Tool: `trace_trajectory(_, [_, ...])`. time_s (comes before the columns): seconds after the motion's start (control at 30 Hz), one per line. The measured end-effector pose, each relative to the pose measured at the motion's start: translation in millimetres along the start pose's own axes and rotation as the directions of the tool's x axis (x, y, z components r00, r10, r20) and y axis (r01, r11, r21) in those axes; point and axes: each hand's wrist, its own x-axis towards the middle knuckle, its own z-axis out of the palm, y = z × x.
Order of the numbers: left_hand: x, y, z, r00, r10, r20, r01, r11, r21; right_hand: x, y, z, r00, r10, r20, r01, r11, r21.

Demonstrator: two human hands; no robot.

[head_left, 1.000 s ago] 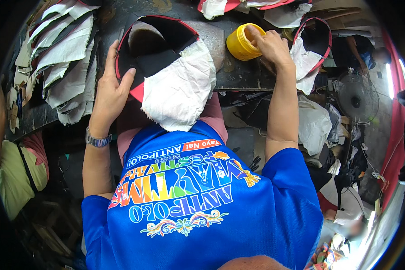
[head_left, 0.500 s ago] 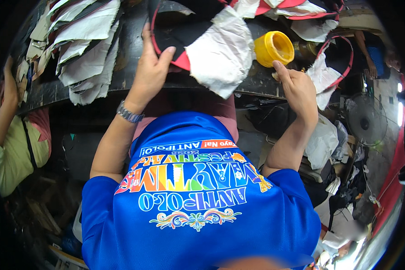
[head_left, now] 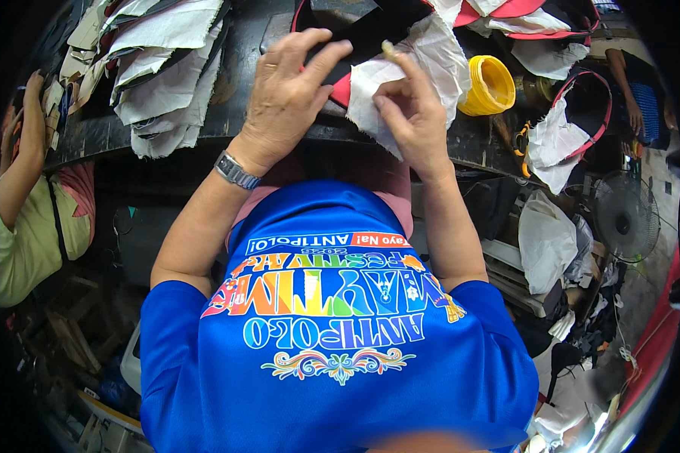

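Note:
In front of me on the dark table lies a black piece with red edging point(head_left: 341, 92), with a frayed white cloth point(head_left: 444, 64) fixed or laid on it; I cannot tell which. My left hand point(head_left: 285, 102) hovers at its left side, fingers spread and holding nothing I can see. Over the white cloth, my right hand point(head_left: 417, 124) has its index finger stretched out, with a pale yellowish blob on the fingertip. Just right of the cloth a yellow jar point(head_left: 476, 98) lies tilted, its mouth uncovered and turned to the right.
A stack of white-lined dark pieces point(head_left: 170, 72) fills the table's left. Orange-handled scissors point(head_left: 521, 143) and another red-edged piece point(head_left: 555, 143) sit at the right edge. A co-worker's arm point(head_left: 24, 143) reaches in at far left. A fan point(head_left: 625, 215) stands at right.
My right hand has left the yellow jar's side and come left over the white cloth. My left hand has let go of the red-edged piece's rim and shifted right, fingers spreading.

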Motion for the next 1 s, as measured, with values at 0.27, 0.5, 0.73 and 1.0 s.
trace_trajectory(0.27, [17, -3, 21, 0.975, 0.056, 0.214, 0.002, 0.966, -0.26, 0, 2, 9, 0.969, -0.237, 0.067, 0.246, 0.944, -0.222])
trace_trajectory(0.5, [46, -11, 30, 0.973, 0.024, 0.231, 0.053, 0.946, -0.32, 10, 8, 10, 0.997, -0.069, -0.042, 0.066, 0.995, -0.07])
trace_trajectory(0.73, [37, -13, 30, 0.981, -0.056, 0.188, 0.146, 0.847, -0.511, 25, 24, -2, 0.979, 0.006, -0.203, 0.056, 0.953, 0.296])
trace_trajectory(1.0, [28, -4, 41, 0.995, -0.003, 0.102, 0.033, 0.957, -0.288, 28, 35, 1, 0.948, -0.019, -0.318, 0.133, 0.931, 0.34])
